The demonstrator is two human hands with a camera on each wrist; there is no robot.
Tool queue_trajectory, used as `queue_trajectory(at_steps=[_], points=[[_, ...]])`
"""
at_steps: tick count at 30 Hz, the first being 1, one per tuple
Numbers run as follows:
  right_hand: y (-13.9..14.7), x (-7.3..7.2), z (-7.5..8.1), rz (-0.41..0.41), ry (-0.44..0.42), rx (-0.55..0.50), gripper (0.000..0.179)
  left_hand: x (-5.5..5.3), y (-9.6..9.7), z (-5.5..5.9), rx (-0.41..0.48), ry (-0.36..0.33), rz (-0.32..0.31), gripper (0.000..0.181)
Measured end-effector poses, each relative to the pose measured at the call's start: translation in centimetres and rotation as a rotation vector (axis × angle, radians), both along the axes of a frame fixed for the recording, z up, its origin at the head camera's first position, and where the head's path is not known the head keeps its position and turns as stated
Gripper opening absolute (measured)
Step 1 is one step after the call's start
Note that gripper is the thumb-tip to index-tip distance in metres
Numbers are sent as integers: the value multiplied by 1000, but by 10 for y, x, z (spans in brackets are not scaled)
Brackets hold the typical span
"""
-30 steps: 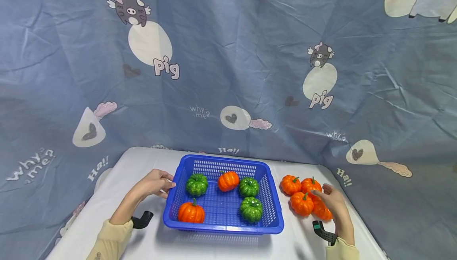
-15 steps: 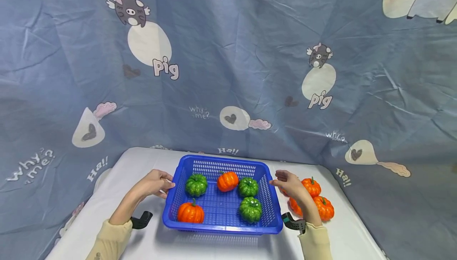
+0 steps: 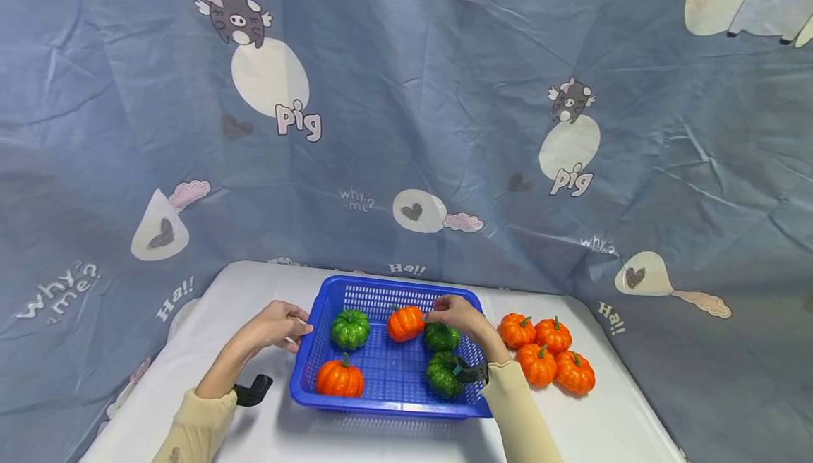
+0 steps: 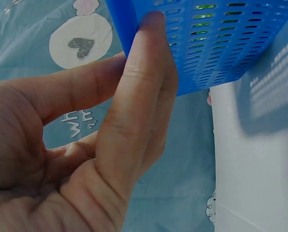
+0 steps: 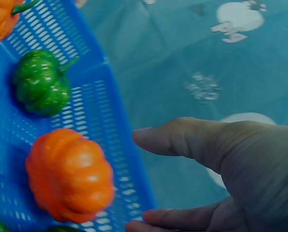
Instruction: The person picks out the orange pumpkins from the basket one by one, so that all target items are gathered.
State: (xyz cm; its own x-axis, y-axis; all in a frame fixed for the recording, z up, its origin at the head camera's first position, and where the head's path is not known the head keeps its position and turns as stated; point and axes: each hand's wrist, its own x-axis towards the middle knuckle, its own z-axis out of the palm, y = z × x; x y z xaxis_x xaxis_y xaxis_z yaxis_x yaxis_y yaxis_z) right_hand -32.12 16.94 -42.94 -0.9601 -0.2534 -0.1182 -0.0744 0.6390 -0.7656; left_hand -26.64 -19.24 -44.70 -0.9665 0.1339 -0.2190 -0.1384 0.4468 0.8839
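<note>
A blue plastic basket (image 3: pixel 384 406) holds two orange pumpkins (image 3: pixel 340 380) and three green pumpkins (image 3: pixel 350 329). At its left rim, my left hand (image 3: pixel 277 325) grips the edge between thumb and fingers; the left wrist view shows a finger (image 4: pixel 129 111) along the slotted outer wall. My right hand (image 3: pixel 459 313) hovers over the back right of the basket, its thumb and fingers apart with nothing between them. Nearest to it is the rear orange pumpkin (image 5: pixel 69 176). The right wrist and its camera partly cover the two green pumpkins on the right.
Several more orange pumpkins (image 3: pixel 537 365) sit in a cluster on the white table (image 3: pixel 508 438) to the right of the basket. A blue patterned cloth (image 3: pixel 406 131) hangs behind the table and along its sides.
My right hand has moved left from the orange pumpkins on the table, past the basket's right rim, to over its inside. The left hand stays at the rim.
</note>
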Motion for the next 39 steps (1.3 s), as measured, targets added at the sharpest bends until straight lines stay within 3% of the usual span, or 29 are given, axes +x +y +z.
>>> queue_trajectory(at_steps=[3, 9, 14, 22, 30, 39], points=[[-13, -9, -7, -4, 1, 45, 64, -1, 2, 0, 3, -1, 1, 40], [-29, -23, -18, 32, 19, 88, 36, -2, 3, 2, -18, 1, 1, 39], [-37, -29, -22, 42, 66, 134, 49, -2, 2, 2, -22, -2, 13, 37], [-47, -27, -24, 81, 105, 206, 48, -1, -1, 0, -12, -4, 16, 37], [-62, -19, -26, 158, 48, 287, 34, -2, 2, -4, -16, -11, 30, 35], [-66, -11, -24, 163, 28, 292, 33, -1, 1, -1, -15, -1, 27, 36]])
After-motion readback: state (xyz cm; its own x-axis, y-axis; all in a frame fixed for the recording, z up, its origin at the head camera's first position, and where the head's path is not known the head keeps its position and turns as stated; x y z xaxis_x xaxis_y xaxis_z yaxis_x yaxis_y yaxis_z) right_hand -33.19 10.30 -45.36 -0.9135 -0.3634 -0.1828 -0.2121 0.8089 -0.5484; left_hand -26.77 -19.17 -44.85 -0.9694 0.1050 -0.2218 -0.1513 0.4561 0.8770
